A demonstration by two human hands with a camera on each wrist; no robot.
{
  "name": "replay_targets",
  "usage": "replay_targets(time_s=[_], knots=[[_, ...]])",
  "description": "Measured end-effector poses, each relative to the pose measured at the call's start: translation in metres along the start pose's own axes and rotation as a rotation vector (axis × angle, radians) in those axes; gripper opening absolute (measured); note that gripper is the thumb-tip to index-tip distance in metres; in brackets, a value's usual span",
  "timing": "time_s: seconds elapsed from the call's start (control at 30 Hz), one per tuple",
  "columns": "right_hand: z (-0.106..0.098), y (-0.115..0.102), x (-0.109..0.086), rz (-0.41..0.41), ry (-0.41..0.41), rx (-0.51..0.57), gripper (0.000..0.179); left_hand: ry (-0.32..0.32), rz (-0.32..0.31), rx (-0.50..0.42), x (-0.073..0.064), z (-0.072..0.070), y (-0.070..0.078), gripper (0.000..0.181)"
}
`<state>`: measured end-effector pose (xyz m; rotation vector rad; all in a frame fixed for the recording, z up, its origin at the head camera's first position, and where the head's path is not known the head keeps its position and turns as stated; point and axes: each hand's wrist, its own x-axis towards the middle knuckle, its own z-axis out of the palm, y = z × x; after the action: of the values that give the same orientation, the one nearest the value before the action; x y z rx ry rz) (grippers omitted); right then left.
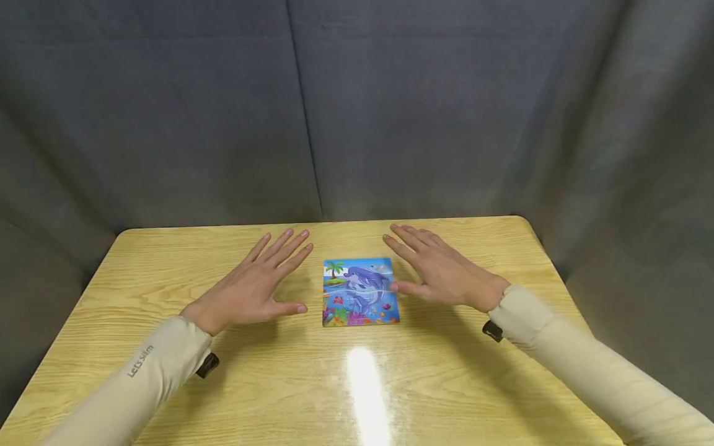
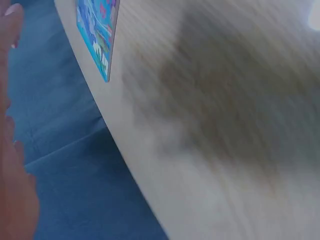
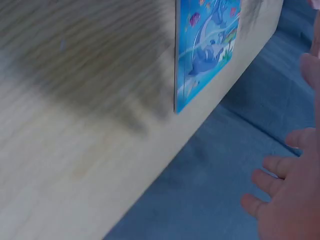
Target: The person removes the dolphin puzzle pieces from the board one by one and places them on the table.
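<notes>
A square dolphin picture puzzle [image 1: 361, 292] lies flat on the wooden table, with a palm tree at its upper left and sea creatures along its bottom. To its left, my left hand [image 1: 253, 286] hovers over the table with fingers spread and nothing held. My right hand [image 1: 440, 266] is raised at the puzzle's right side, fingers straight, its thumb tip overlapping the puzzle's right edge in the head view. In the right wrist view the puzzle [image 3: 207, 47] lies apart from the right hand [image 3: 290, 190]. Only a corner part of the puzzle [image 2: 100, 35] shows in the left wrist view.
The light wooden table [image 1: 268, 384] has rounded far corners and a bright glare streak near its front. Grey curtains [image 1: 223, 124] hang behind it and at both sides. A dark wrist device [image 1: 207, 365] sits under the left cuff, another [image 1: 493, 331] under the right.
</notes>
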<state>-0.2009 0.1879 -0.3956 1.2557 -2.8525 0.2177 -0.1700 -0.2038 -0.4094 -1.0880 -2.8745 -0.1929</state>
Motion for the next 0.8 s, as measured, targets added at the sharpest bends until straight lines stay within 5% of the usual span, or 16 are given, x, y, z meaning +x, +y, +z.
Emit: replay_targets(time_s=[0.37, 0.8], knots=[[0.04, -0.017, 0.033, 0.02, 0.001, 0.189, 0.071, -0.002, -0.122, -0.216, 0.013, 0.044, 0.015, 0.118], [0.071, -0.037, 0.083, 0.087, -0.125, 0.252, 0.049, -0.123, -0.2, -0.369, 0.026, 0.077, 0.023, 0.107]])
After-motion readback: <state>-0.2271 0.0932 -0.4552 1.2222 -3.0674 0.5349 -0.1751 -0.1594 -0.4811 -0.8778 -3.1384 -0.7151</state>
